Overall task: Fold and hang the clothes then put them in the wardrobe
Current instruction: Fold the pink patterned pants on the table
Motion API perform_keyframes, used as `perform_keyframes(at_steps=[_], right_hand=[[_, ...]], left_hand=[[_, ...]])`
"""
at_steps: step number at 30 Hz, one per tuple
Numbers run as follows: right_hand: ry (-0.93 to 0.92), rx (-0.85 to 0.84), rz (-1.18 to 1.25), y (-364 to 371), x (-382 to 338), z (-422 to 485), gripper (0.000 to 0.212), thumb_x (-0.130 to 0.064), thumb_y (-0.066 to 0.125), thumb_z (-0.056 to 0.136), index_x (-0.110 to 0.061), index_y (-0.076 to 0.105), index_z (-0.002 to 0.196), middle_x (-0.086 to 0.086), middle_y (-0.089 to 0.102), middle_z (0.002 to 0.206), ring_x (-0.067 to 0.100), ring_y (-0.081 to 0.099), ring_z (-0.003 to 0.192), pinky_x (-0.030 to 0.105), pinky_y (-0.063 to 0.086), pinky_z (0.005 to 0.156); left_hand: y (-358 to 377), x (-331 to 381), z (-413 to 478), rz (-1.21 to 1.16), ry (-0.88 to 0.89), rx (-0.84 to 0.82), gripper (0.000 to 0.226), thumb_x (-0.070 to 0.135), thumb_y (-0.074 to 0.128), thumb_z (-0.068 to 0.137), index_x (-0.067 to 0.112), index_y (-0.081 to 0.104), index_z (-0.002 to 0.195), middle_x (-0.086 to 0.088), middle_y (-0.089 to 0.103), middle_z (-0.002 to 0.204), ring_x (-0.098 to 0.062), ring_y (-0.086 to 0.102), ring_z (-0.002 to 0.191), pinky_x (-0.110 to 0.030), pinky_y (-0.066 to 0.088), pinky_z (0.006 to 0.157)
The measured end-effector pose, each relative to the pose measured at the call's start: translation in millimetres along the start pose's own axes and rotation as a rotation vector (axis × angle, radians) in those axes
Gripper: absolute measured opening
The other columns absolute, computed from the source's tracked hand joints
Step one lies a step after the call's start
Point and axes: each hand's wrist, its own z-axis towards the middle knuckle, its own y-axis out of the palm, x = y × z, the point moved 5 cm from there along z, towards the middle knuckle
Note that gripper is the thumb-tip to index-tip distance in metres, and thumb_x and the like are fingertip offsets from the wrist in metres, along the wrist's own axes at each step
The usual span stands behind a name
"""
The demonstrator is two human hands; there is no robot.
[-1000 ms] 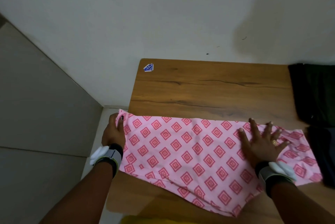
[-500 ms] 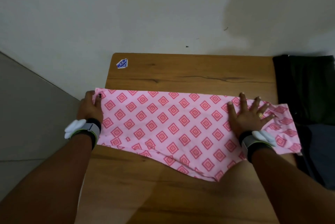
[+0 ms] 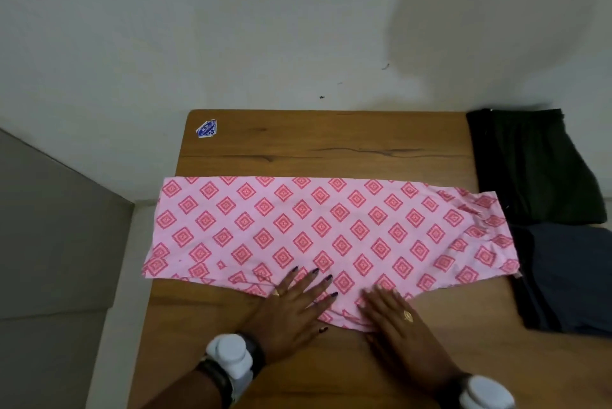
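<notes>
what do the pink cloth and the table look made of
Pink cloth: thin matte fabric, perhaps cotton; it lies flat with soft creases and a printed diamond pattern. Table: wood or wood-look laminate, smooth with slight sheen; brown grain and dark streaks show.

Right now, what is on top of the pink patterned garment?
Only the two hands: the left hand and right hand lie flat, fingers straight, on the near edge of the pink garment. Whatever lies beneath the hands and the fabric is covered.
</notes>
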Motion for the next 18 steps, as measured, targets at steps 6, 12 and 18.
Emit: perform_keyframes(at_steps=[6, 12, 18], right_hand=[[0.111, 0.17, -0.045, -13.8, 1.2, -1.4, 0.03, -0.039, 0.059, 0.093, -0.015, 0.075, 0.103, 0.003, 0.071, 0.112, 0.023, 0.063, 0.106, 0.039, 0.052, 0.088], [0.117, 0.101, -0.068, -16.7, -0.9, 18.7, 0.021, -0.04, 0.064, 0.091, -0.02, 0.072, 0.088, -0.001, 0.07, 0.099, 0.02, 0.064, 0.087, 0.034, 0.051, 0.075], [0.101, 0.143, -0.134, -27.9, -5.9, 15.6, 0.023, -0.036, 0.06, 0.09, -0.016, 0.07, 0.087, 0.002, 0.07, 0.1, 0.025, 0.064, 0.09, 0.035, 0.052, 0.073]], left_hand=[[-14.6, -17.5, -2.9, -0.217, -0.121, 0.168, 0.033, 0.04, 0.042, 0.101, 0.028, 0.066, 0.121, 0.007, 0.065, 0.12, -0.015, 0.056, 0.113, -0.032, 0.048, 0.093], [-31.7, -31.9, 10.4, -0.143, -0.068, 0.115, 0.035, 0.046, 0.045, 0.096, 0.027, 0.073, 0.103, 0.008, 0.069, 0.101, -0.01, 0.062, 0.09, -0.024, 0.051, 0.074], [-43.5, -38.5, 13.8, -0.122, -0.082, 0.134, 0.022, 0.038, 0.056, 0.087, 0.025, 0.074, 0.092, 0.007, 0.07, 0.091, -0.012, 0.063, 0.077, -0.025, 0.054, 0.059]])
